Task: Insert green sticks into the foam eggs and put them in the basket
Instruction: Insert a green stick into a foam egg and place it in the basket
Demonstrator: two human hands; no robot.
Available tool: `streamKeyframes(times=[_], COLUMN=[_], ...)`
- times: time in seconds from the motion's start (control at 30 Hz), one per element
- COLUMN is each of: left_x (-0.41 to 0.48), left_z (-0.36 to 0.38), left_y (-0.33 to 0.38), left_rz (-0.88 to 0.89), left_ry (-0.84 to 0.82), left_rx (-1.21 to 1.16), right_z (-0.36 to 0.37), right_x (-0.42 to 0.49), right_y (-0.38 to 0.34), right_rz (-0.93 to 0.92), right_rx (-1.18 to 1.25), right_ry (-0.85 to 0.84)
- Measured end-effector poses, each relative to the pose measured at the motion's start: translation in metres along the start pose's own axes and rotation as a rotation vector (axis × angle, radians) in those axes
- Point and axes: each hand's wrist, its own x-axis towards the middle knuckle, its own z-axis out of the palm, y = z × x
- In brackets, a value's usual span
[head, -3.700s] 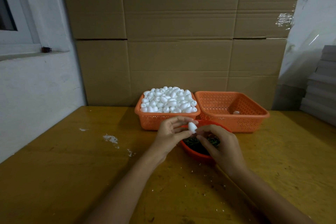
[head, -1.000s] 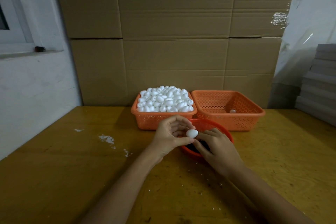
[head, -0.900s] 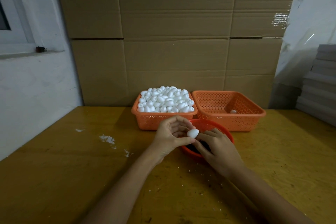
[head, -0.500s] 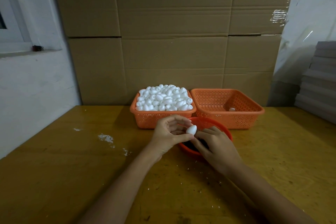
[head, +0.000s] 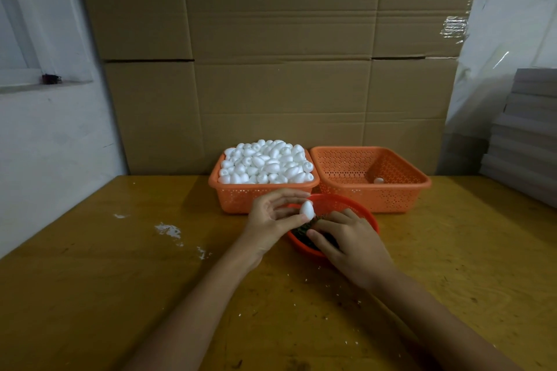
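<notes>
My left hand [head: 272,220] pinches a white foam egg [head: 307,209] between thumb and fingers, just above the round red bowl [head: 363,214] of green sticks [head: 301,232]. My right hand [head: 349,242] lies over the bowl with its fingers curled down among the sticks, the fingertips close under the egg; a stick shows at them, but the grip itself is hidden. Behind the bowl, the left orange basket [head: 241,194] is heaped with foam eggs [head: 266,163]. The right orange basket [head: 401,190] holds a single egg [head: 378,180].
The wooden table [head: 120,280] carries white foam crumbs [head: 167,229] left of my arm. Tall cardboard boxes [head: 280,69] close off the back. A white wall stands at the left and a stack of grey sheets [head: 527,135] at the right edge.
The egg has stayed in my left hand's pinch, tipping a little more upright. My right hand has stayed in the bowl of sticks, with its fingers shifting slightly under the egg.
</notes>
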Motion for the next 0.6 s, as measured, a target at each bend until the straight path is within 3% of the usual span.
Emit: streamKeyframes(times=[0.6], left_x=[0.0034], left_z=[-0.0058], left_y=[-0.0085], left_rz=[-0.032], left_ry=[-0.002], left_rx=[0.003], right_z=[0.0033], right_x=[0.002], right_y=[0.0027], right_rz=[-0.014], right_rx=[-0.011], right_ry=[0.01])
